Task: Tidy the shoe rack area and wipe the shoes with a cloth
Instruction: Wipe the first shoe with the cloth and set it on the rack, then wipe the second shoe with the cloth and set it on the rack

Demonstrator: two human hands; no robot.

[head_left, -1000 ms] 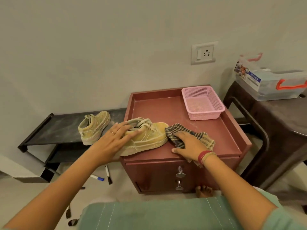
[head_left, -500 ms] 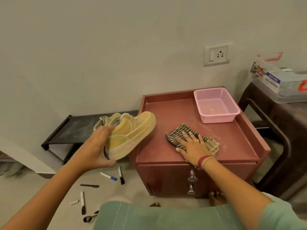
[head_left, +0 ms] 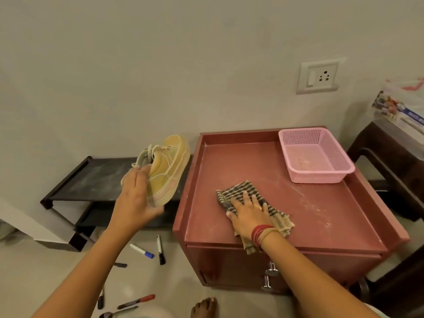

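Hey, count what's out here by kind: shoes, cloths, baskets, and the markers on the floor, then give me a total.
Shoe: 1
Cloth: 1
Pink basket: 1
Markers on the floor: 5
Total: 8

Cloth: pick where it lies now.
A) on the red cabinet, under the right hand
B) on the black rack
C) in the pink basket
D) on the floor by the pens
A: the cloth lies on the cabinet top with the right hand pressed flat on it.
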